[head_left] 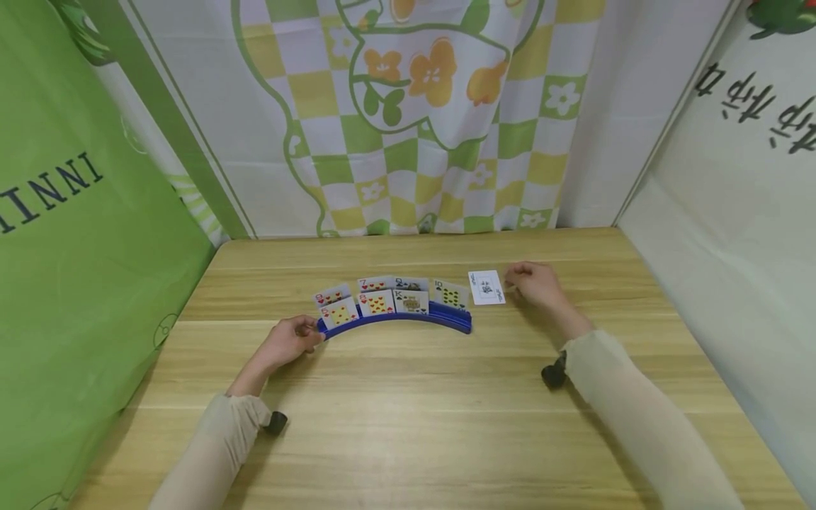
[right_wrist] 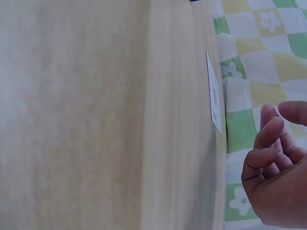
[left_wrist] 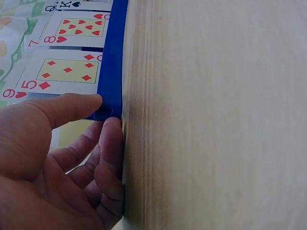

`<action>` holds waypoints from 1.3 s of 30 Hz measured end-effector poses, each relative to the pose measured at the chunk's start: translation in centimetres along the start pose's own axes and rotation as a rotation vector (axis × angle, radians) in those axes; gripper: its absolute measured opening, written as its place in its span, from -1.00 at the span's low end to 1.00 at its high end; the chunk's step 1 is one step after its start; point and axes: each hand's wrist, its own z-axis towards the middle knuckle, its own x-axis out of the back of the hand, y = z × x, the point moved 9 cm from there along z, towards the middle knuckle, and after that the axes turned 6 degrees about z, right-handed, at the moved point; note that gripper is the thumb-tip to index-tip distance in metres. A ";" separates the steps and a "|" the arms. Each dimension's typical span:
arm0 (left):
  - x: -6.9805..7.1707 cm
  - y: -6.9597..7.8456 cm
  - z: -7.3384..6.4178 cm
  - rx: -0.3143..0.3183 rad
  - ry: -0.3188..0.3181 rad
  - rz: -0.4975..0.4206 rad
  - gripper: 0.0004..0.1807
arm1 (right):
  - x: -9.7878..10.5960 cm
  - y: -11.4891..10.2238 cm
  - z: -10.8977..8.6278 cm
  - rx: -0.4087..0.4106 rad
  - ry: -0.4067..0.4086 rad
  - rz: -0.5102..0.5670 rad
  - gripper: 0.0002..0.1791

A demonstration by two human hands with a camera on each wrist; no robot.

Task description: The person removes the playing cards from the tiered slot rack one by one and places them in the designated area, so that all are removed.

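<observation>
A curved blue playing card holder (head_left: 455, 320) stands on the table, its cards upright in two rows. In front are a five of diamonds (left_wrist: 67, 71), an eight of hearts (left_wrist: 74, 28) and a king (head_left: 411, 302); behind are a nine of hearts (head_left: 333, 294), a seven of hearts (head_left: 375, 285), a queen (head_left: 411, 285) and a black ten (head_left: 451, 294). My left hand (head_left: 293, 340) pinches the holder's left end between thumb and fingers. A white card (head_left: 487, 287) with dark print lies flat beyond the right end. Beside it hovers my right hand (head_left: 535, 283), fingers loosely bent, holding nothing visible.
The wooden table (head_left: 382, 425) runs back to a checked, flowered curtain (head_left: 421, 156). A green cloth (head_left: 95, 283) hangs at the left and a white cloth (head_left: 733, 234) with lettering at the right. Dark wrist cameras sit below both sleeves.
</observation>
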 end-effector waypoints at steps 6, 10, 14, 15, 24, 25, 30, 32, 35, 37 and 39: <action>0.1 0.0 0.0 -0.002 0.010 0.000 -0.57 | -0.3 -0.5 -0.7 0.011 -0.023 0.003 -0.63; 0.1 0.2 -0.1 -0.002 0.017 0.008 -0.56 | -0.5 -0.8 -1.2 0.013 -0.040 0.040 -0.64; 0.1 0.4 -0.1 -0.008 0.020 0.014 -0.56 | -0.7 -0.9 -1.5 0.027 -0.051 0.063 -0.64; 0.2 0.3 -0.1 -0.003 0.022 0.012 -0.56 | -0.7 -1.0 -1.6 0.031 -0.053 0.067 -0.64; 0.1 0.0 0.0 0.000 0.018 0.021 -0.55 | -1.6 -1.9 -2.8 0.018 -0.101 0.187 -0.61; 0.1 0.0 0.0 0.001 0.017 0.025 -0.55 | -1.6 -1.7 -2.6 0.023 -0.099 0.187 -0.60; 0.1 -0.2 -0.1 0.018 0.011 0.038 -0.54 | -1.9 -1.6 -2.8 0.034 -0.094 0.157 -0.61; 0.1 -0.1 -0.1 0.016 0.007 0.034 -0.53 | -1.8 -1.6 -2.9 0.032 -0.088 0.140 -0.63; 0.1 0.0 0.0 -0.003 0.004 0.023 -0.54 | -1.9 -1.8 -3.0 0.036 -0.085 0.126 -0.64; 0.1 0.0 0.0 -0.006 0.006 0.017 -0.54 | -2.0 -2.0 -3.2 0.044 -0.088 0.112 -0.63; 0.1 0.0 -0.1 -0.003 0.006 0.021 -0.55 | -2.2 -2.1 -3.4 0.047 -0.098 0.101 -0.62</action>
